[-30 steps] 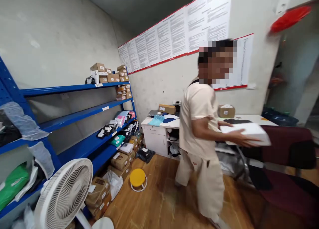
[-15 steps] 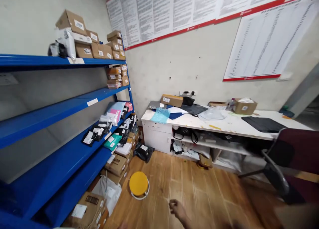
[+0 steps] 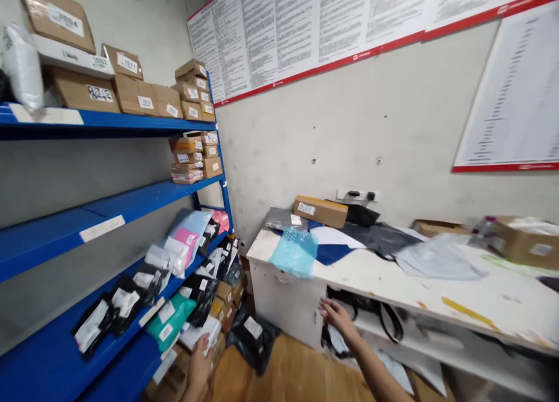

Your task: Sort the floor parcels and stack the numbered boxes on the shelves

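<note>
My left hand [image 3: 200, 361] is raised at the bottom centre-left, in front of the lower shelf's parcels; it appears to hold nothing, its fingers loosely extended. My right hand [image 3: 337, 316] reaches forward before the white desk [image 3: 283, 300], fingers partly spread and nothing visible between them. Behind my left hand lie a white parcel [image 3: 209, 330] and a green parcel [image 3: 171, 320]. On the desk's near left corner is a light blue bubble bag [image 3: 294, 251], with a long brown box [image 3: 321, 211] behind it.
Blue shelves [image 3: 131, 201] on the left bear boxes and bagged parcels. A black bag [image 3: 251, 338] lies on the wooden floor [image 3: 279, 378] between shelves and desk. Grey bags, an open box [image 3: 441, 228] and a yellow strip [image 3: 467, 311] are on the desk.
The view has moved closer to the desk and shelves. Both hands have come up into view. The yellow stool and the chair are out of the frame.
</note>
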A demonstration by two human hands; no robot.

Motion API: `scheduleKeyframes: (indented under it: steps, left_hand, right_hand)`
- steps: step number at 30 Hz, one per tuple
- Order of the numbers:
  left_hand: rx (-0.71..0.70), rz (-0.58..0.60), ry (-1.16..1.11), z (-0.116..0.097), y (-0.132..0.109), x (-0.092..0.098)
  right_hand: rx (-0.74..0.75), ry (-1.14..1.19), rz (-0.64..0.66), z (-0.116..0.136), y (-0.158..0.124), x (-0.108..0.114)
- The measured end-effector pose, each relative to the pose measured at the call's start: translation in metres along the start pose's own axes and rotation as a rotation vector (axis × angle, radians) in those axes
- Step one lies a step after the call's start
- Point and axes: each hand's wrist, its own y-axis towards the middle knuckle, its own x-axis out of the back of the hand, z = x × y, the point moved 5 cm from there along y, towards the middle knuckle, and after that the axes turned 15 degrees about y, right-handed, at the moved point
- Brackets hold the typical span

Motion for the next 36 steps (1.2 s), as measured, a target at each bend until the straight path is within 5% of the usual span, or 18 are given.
scheduleKeyframes:
  steps: [4, 7, 14, 17, 20, 23, 27, 32, 36]
  left_hand:
    - [-0.091, -0.133, 0.010, -0.068, 0.091, 0.030]
    - [-0.338, -0.303, 0.200, -0.150, 0.144, 0.083]
    - [-0.740, -0.679, 0.737, -0.372, 0.278, 0.224]
    - [-0.800, -0.800, 0.857, -0.456, 0.350, 0.264]
    - [-0.763, -0.845, 0.967, -0.513, 0.425, 0.288]
    - [-0.728, -0.856, 1.065, -0.543, 0.487, 0.300]
    - [-0.734, -0.860, 1.155, -0.560, 0.535, 0.309]
    - [-0.754, -0.863, 1.044, -0.555, 0.553, 0.318]
    - [-0.727, -1.061, 0.705, -0.526, 0.545, 0.329]
  right_hand:
    - [0.202, -0.107, 0.273, 0.088, 0.117, -0.132]
    - [0.300, -0.106, 0.425, 0.141, 0.174, -0.238]
    - [0.741, -0.134, 0.604, 0.269, 0.221, -0.448]
    - [0.847, -0.157, 0.608, 0.312, 0.240, -0.532]
    - [0.945, -0.186, 0.581, 0.343, 0.262, -0.614]
    - [0.981, -0.229, 0.466, 0.364, 0.286, -0.678]
    - [1.018, -0.267, 0.380, 0.380, 0.308, -0.725]
    - [0.976, -0.254, 0.443, 0.384, 0.328, -0.749]
    - [1.074, -0.032, 0.455, 0.393, 0.333, -0.739]
